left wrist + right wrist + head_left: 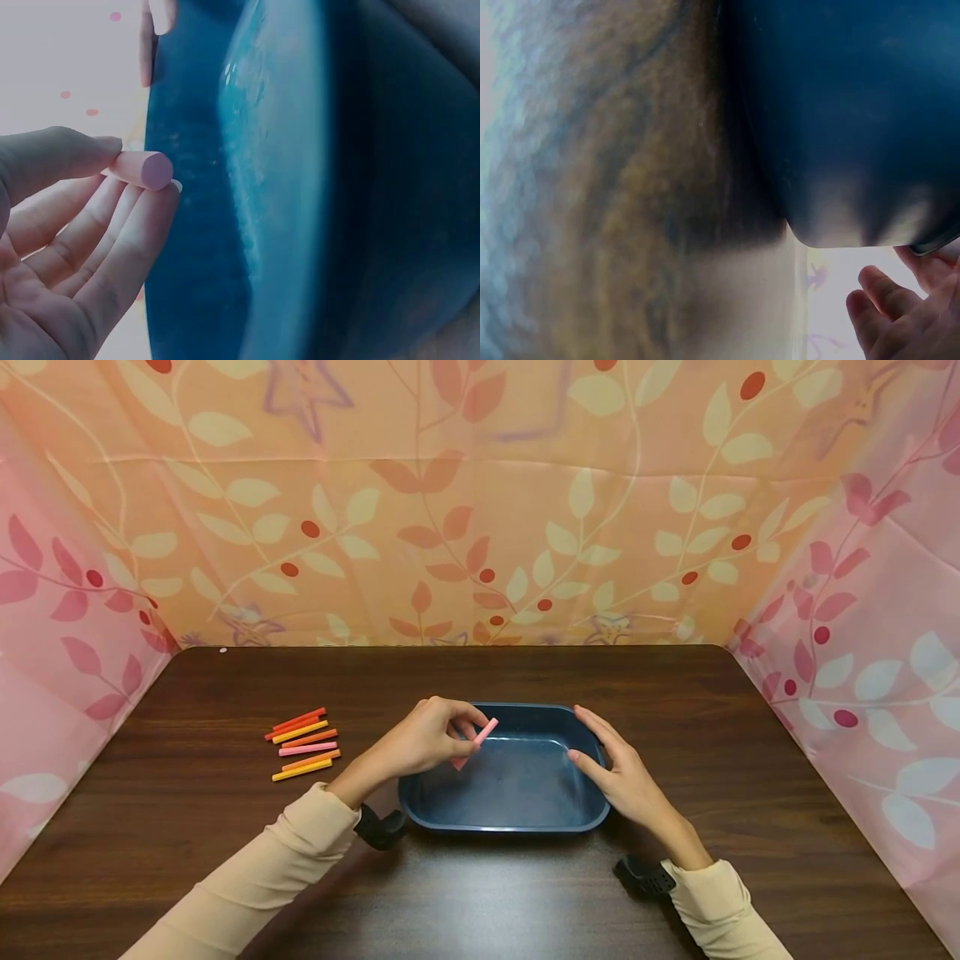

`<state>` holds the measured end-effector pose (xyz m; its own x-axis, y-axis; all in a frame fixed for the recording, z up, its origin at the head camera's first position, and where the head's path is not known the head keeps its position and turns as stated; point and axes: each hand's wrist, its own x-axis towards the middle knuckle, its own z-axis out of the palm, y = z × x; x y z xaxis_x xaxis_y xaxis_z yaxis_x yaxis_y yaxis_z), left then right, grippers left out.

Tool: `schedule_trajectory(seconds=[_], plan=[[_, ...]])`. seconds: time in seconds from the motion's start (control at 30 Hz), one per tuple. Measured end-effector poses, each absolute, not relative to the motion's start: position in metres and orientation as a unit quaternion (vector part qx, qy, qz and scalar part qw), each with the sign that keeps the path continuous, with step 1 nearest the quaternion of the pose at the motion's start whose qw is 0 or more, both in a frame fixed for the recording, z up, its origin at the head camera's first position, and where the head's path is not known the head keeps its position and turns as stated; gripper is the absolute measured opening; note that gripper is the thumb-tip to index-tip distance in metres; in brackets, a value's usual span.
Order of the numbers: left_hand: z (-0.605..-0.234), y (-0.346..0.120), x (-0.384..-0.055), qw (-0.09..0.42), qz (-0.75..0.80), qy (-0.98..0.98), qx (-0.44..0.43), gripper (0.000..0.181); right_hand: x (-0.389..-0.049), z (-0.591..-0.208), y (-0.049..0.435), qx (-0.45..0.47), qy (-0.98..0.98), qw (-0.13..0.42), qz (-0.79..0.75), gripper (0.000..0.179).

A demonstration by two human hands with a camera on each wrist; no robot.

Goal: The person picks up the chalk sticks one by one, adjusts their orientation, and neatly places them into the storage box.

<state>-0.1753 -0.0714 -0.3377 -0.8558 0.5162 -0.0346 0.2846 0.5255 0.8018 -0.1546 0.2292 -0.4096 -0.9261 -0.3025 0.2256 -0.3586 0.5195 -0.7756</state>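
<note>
A pink stick of chalk (487, 731) is pinched between the thumb and fingertips of my left hand (438, 735), held at a slant over the left part of a dark blue plastic basin (510, 829). In the left wrist view, the round flat end of the pink chalk (157, 171) faces the camera. On the basin's right side rests my right hand (626, 777), its fingers fairly straight along the rim and its thumb reaching over the inside. The right wrist view shows the right hand's fingers (885, 300) beside the basin's outer wall (840, 150).
Left of the basin, several chalk sticks (307, 749) in red, yellow, orange and pink lie in a loose row on the dark wooden table (187, 827). A small white bit (222, 650) sits at the far edge. Patterned cloth (487, 527) hangs behind and at both sides.
</note>
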Motion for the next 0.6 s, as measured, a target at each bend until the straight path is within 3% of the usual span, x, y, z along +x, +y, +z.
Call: schedule_trajectory(seconds=[0.6], plan=[[-0.344,-0.046,-0.178,0.149,0.441,0.862,0.202,0.035,-0.155,-0.408,0.228,0.190,-0.869,0.032,0.456,0.062]])
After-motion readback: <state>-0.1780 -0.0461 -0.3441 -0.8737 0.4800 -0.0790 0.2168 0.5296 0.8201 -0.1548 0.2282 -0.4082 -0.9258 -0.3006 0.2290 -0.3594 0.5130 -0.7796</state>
